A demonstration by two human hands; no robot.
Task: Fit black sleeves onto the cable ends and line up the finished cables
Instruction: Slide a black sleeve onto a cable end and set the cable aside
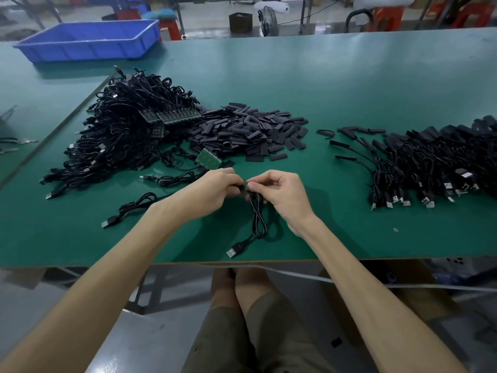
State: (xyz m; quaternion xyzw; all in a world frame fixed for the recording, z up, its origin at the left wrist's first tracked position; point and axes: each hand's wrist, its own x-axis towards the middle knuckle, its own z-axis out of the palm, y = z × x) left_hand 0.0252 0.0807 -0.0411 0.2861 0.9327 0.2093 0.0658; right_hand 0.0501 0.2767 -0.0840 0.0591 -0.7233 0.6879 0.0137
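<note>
- Green matte table top (322, 76) spreads wide before you. Its near edge is a thin tan strip, with grey floor below it.
- Your left hand (212, 189) pinches a short black sleeve (242, 187) in curled fingertips. Your right hand (279, 195), touching the left, pinches the end of a thin glossy cable (257, 219). Your fingers hide whether the sleeve is on that end.
- From your right fingers the cable drops in a twisted loop onto the table and ends in a flat silvery USB plug (233, 251) near the front edge.
- Flat rectangular loose sleeves (250, 130) are heaped at mid-table, just beyond your hands. To their left is a tangled cable pile (121, 130) with small green circuit boards (208, 158).
- At your right the finished cables (430, 168) lie side by side with their plugs toward you, well apart from your hands. Open green surface lies between.
- A blue plastic bin (88, 41) with a smooth rim sits at the far left corner.
</note>
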